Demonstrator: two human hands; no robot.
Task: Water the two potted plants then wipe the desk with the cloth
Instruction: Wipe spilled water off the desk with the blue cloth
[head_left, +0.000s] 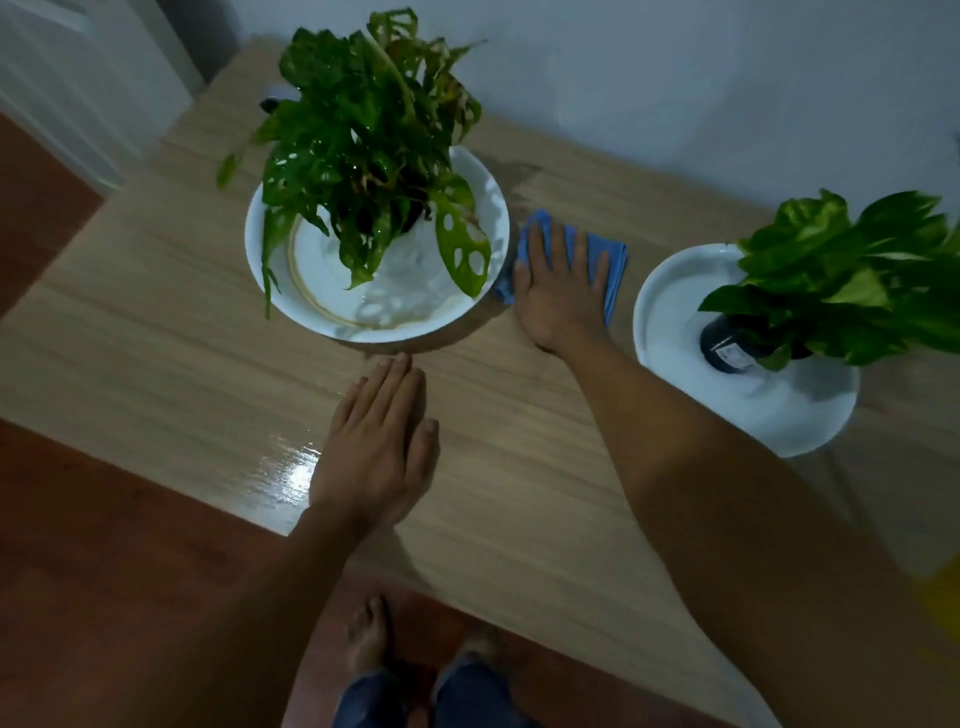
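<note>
A blue cloth (613, 260) lies on the wooden desk (156, 291) between two plants, and my right hand (558, 283) presses flat on it with fingers spread. My left hand (379, 441) rests palm down on the desk near the front edge, holding nothing. A holey-leaved plant (363, 140) stands in a white bowl (270, 280) to the left of the cloth. On the right, a second leafy plant (852, 275) in a dark pot (724, 348) sits on a white plate (670, 312).
A wet, shiny patch (291, 467) shows on the desk just left of my left hand. The wall (675, 78) runs behind the desk. My bare feet (369, 634) stand on a red-brown floor (104, 571) below the front edge. Something yellow (943, 608) shows at the right edge.
</note>
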